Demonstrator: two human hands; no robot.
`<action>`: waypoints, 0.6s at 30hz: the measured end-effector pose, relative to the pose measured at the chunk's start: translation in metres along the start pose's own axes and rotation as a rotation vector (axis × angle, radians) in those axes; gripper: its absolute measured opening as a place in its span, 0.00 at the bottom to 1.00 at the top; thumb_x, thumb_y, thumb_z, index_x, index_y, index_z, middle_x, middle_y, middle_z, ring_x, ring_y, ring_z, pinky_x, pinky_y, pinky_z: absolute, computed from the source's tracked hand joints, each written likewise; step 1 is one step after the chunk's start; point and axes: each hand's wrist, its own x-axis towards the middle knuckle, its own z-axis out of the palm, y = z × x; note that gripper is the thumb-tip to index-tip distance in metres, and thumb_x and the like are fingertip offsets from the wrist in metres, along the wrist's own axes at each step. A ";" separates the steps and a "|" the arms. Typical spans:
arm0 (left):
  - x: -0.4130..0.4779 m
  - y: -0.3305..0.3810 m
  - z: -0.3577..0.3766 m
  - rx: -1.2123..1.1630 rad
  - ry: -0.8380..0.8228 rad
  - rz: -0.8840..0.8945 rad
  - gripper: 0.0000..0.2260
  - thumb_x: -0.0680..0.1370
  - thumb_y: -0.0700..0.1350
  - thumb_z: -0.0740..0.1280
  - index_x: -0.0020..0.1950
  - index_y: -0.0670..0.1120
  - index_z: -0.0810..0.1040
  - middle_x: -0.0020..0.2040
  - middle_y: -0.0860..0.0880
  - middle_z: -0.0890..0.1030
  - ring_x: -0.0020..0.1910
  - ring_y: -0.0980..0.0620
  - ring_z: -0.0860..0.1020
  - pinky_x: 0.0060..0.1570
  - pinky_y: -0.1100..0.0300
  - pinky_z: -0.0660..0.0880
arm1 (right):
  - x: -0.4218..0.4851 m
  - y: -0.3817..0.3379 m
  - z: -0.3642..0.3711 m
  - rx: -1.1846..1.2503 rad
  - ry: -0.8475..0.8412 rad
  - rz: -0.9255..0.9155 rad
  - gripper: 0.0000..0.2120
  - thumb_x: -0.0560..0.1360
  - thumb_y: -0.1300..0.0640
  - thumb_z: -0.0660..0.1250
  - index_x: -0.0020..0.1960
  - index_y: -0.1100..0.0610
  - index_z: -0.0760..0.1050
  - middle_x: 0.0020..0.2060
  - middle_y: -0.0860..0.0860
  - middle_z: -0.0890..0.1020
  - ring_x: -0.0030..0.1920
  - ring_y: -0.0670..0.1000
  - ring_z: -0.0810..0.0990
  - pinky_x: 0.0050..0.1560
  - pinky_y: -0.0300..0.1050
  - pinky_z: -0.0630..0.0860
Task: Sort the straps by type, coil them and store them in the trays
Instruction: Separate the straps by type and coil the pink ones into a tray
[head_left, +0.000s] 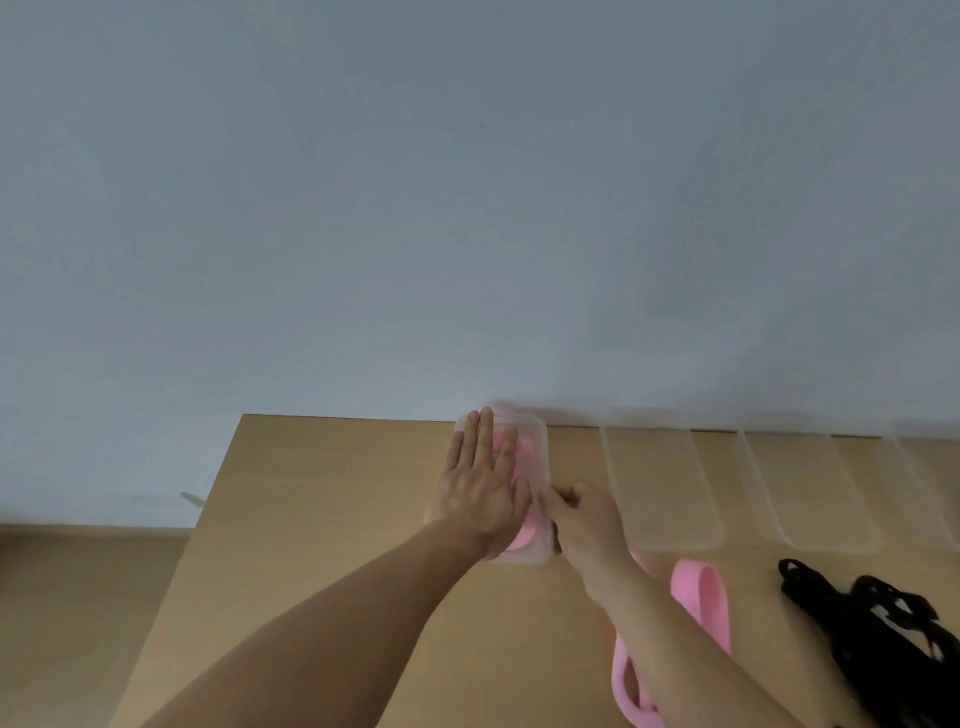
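While flat atop the pink-strap tray (539, 439), left hand (480, 488) outstretched; right hand (584, 514) pinching its rim.

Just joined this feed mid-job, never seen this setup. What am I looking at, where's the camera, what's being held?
No machine: a person works bare-handed, filmed by one camera on their head, looking forward and down. On the wooden table stands a row of clear trays. The left hand lies flat on the leftmost tray, which holds a pink strap. The right hand curls its fingers at that tray's right edge; what they pinch is unclear. A second pink strap and a heap of black straps lie loose nearer the person.
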 end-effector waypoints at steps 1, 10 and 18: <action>0.001 0.000 0.000 -0.003 0.007 -0.004 0.29 0.78 0.59 0.32 0.76 0.47 0.35 0.76 0.42 0.31 0.69 0.48 0.20 0.66 0.56 0.20 | -0.006 0.005 -0.002 0.026 -0.022 0.010 0.10 0.79 0.58 0.66 0.40 0.61 0.76 0.28 0.54 0.78 0.27 0.52 0.74 0.30 0.44 0.70; 0.002 -0.001 0.001 0.030 0.021 0.003 0.33 0.78 0.60 0.35 0.80 0.46 0.40 0.80 0.40 0.38 0.78 0.43 0.34 0.72 0.51 0.28 | -0.031 0.024 0.002 0.190 0.013 0.026 0.10 0.78 0.61 0.66 0.39 0.63 0.75 0.24 0.53 0.75 0.22 0.51 0.71 0.22 0.41 0.68; -0.008 -0.001 -0.004 -0.041 0.079 0.048 0.35 0.78 0.62 0.35 0.80 0.42 0.45 0.81 0.43 0.41 0.77 0.50 0.31 0.71 0.57 0.25 | -0.028 0.033 0.007 0.080 0.068 -0.011 0.11 0.77 0.60 0.67 0.36 0.59 0.75 0.21 0.49 0.76 0.21 0.50 0.73 0.23 0.43 0.69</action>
